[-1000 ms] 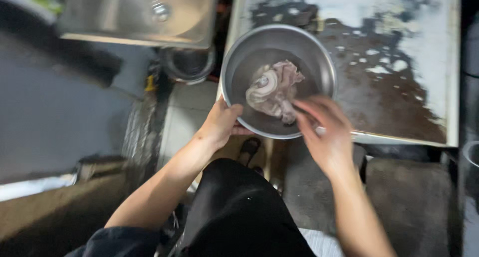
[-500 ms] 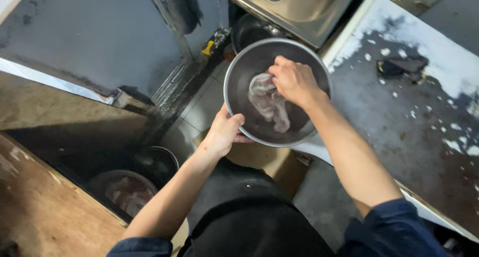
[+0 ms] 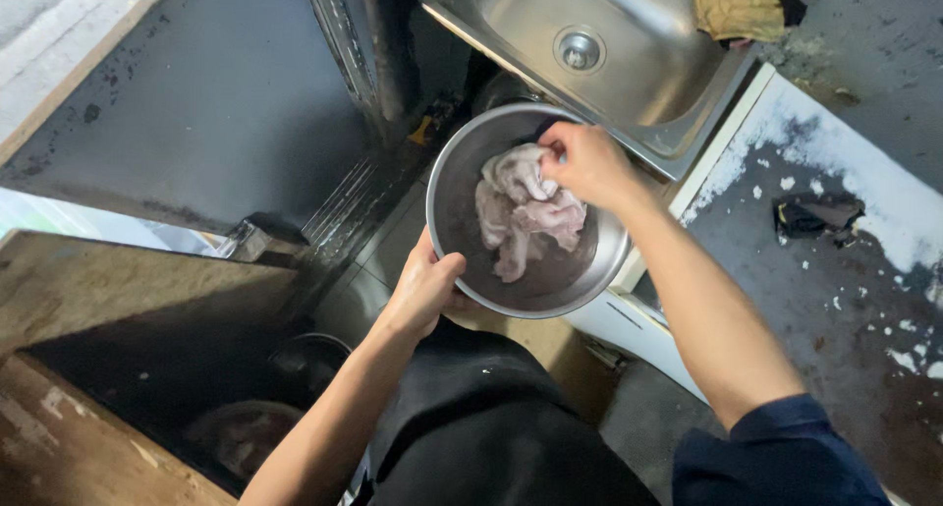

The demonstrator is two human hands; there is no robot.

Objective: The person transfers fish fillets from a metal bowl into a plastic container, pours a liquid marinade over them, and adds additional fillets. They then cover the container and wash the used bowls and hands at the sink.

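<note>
Gripping the near rim of a round steel bowl (image 3: 462, 260), the left hand (image 3: 424, 290) has its thumb hooked over the edge and its fingers underneath, clamped tight. Bowl sits held in the air just in front of the stainless sink (image 3: 589, 44). Inside the bowl: a pale pink, wet lump of raw meat (image 3: 526, 211), folded and glossy. Right hand (image 3: 587, 162) reaches into the bowl from the sink side, fingers pinched shut on the lump's upper edge. Judgement: meat is soft, limp and slippery; a full-hand grasp around a thick fold should hold better than fingertips. Bowl is rigid, likely light. A yellowish rag (image 3: 739, 3) lies at the sink's far corner.
</note>
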